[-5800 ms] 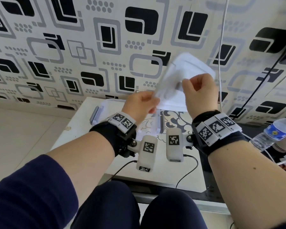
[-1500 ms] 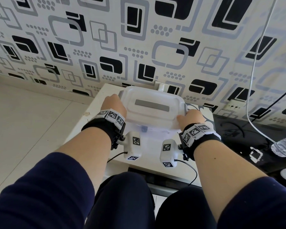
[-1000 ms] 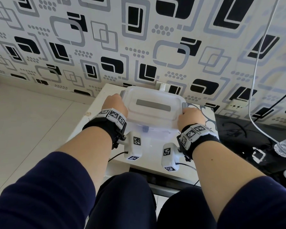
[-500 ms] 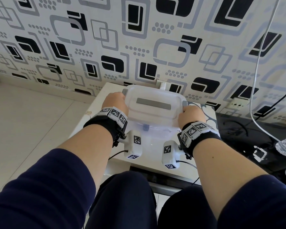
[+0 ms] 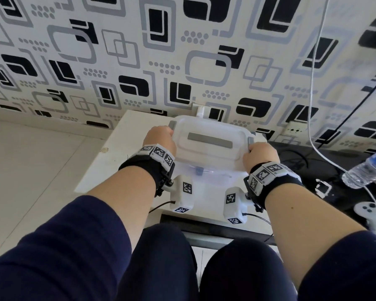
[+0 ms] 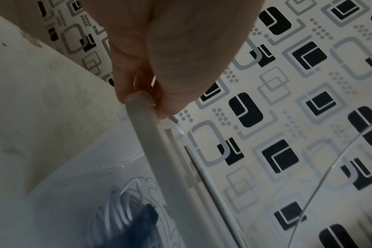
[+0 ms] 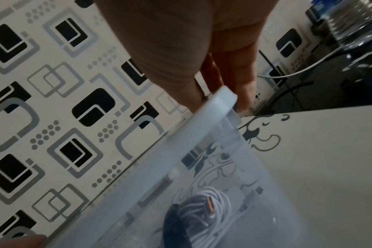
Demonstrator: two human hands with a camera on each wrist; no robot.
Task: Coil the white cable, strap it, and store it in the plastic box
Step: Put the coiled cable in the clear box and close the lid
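Observation:
The clear plastic box (image 5: 206,178) stands on the white table (image 5: 122,144) with its lid (image 5: 208,146) on top. My left hand (image 5: 161,137) pinches the grey latch (image 6: 151,142) at the lid's left end between thumb and fingers (image 6: 138,99). At the lid's right end my right hand (image 5: 258,153) curls its fingers (image 7: 242,94) round the other latch (image 7: 221,100). Through the box wall shows the coiled white cable (image 7: 206,209) with a dark strap (image 7: 174,224) round it, lying on the box floor; the left wrist view shows the coil (image 6: 115,216) too.
A black surface to the right carries a water bottle (image 5: 365,170), a white controller (image 5: 371,211) and loose black leads. Another white cable (image 5: 313,105) hangs down the patterned wall near a socket (image 5: 295,129). The table's near edge is just past my knees.
Several seconds ago both hands held the lid up in the air; it now sits on the box. Over the last second the hands have stayed at the lid's two ends, barely shifting.

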